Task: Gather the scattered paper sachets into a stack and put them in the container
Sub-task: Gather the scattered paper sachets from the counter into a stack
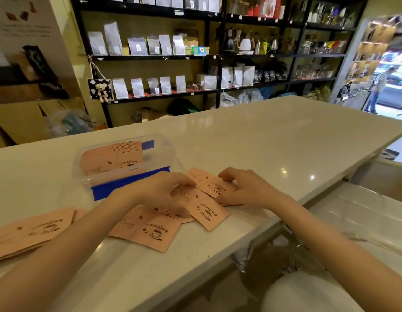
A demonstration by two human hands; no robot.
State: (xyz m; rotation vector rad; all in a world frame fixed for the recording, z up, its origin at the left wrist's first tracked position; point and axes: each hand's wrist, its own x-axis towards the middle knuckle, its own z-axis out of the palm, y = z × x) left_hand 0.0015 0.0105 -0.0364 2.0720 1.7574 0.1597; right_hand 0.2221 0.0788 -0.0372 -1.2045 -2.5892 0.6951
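Several pink-brown paper sachets printed with a coffee cup lie overlapping on the white counter (274, 143). My left hand (159, 192) rests fingers down on the middle sachets (191, 197). My right hand (243, 188) presses the right edge of the far sachet (214, 184), fingers spread. A nearer sachet (150, 230) lies below my left wrist, and another pile of sachets (31, 230) sits at the far left. The clear plastic container (87, 174) with blue clips stands behind my left hand and holds a stack of sachets (114, 157).
The counter's front edge runs diagonally under my right forearm, with a lower white surface (364, 210) beyond it. Black shelves (218, 57) of white bags and kettles fill the back wall. A person stands outside the doorway at far right.
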